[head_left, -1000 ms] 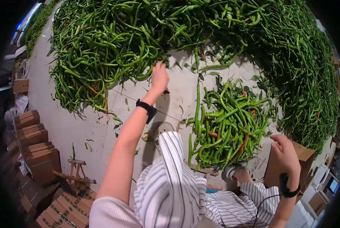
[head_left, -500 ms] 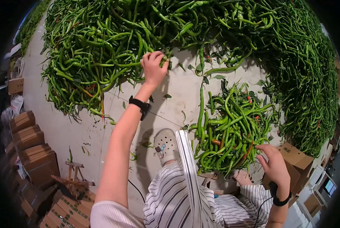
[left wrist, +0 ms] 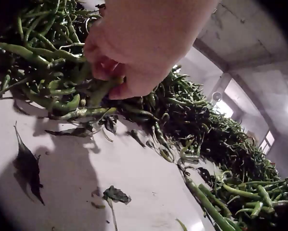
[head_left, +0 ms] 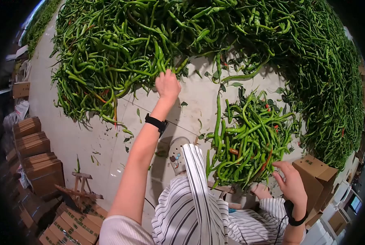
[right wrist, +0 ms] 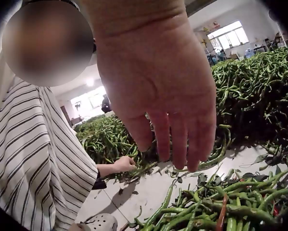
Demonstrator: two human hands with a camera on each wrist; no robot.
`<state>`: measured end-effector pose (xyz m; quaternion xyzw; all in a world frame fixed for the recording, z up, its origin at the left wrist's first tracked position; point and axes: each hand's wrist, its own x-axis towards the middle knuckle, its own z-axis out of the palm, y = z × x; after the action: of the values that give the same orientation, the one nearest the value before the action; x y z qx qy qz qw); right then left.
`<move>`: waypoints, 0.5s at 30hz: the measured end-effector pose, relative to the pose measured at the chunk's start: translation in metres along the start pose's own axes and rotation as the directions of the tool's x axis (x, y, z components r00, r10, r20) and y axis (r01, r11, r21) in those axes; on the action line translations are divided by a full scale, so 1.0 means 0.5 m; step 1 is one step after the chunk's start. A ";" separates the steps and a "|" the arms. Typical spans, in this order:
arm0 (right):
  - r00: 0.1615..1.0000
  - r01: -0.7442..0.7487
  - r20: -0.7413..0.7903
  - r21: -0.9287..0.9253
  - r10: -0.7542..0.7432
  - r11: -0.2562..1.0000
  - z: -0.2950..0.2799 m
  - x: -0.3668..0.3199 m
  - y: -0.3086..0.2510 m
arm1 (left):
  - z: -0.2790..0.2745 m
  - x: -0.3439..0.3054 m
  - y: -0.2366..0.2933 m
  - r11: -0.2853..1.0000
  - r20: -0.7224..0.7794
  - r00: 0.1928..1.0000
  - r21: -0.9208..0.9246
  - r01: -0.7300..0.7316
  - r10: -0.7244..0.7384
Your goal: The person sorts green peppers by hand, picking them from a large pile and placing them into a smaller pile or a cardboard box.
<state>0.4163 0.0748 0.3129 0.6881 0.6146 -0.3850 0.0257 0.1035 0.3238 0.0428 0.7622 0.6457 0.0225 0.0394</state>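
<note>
At the edge of the large pile of green chili peppers (head_left: pixel 109 53), my left hand (head_left: pixel 168 86) pinches a green chili pepper (left wrist: pixel 105 90) between thumb and fingers. The left wrist view shows other peppers lying around and under those fingertips. My right hand (head_left: pixel 290 183) hovers by the near right side of a smaller heap of chili peppers (head_left: pixel 247 139), its fingers relaxed and holding nothing. In the right wrist view its palm (right wrist: pixel 156 82) faces the camera with the fingers pointing down. A few red and brown peppers show in the small heap.
An open cardboard box (head_left: pixel 315 171) stands right of my right hand. Flattened cartons (head_left: pixel 39 163) are stacked at the left, near a small wooden stool (head_left: pixel 81 185). My clog (head_left: pixel 177 155) is on the tiled floor (head_left: pixel 194 106), where leaves and scraps lie.
My left hand lifted slightly along the pile edge, then came back down onto the peppers. My right hand moved left and down, closer to the small heap.
</note>
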 end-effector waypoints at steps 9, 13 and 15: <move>1.000 0.014 0.001 0.027 -0.014 1.000 0.035 -0.008 0.002 | -0.030 -0.078 0.057 0.192 0.318 0.928 -0.915 0.354 -0.193; 1.000 0.007 0.011 0.035 -0.007 0.999 0.037 -0.004 -0.004 | -0.034 -0.199 0.113 0.054 0.290 0.947 -0.957 0.285 0.140; 1.000 0.009 0.001 0.035 -0.009 0.999 0.041 -0.004 -0.003 | -0.027 -0.259 0.128 0.184 0.392 0.822 -0.920 0.346 0.412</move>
<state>0.4049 0.0629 0.3002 0.6854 0.6107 -0.3963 0.0123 0.1439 0.1861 0.0639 0.5376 0.4146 0.2024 0.7058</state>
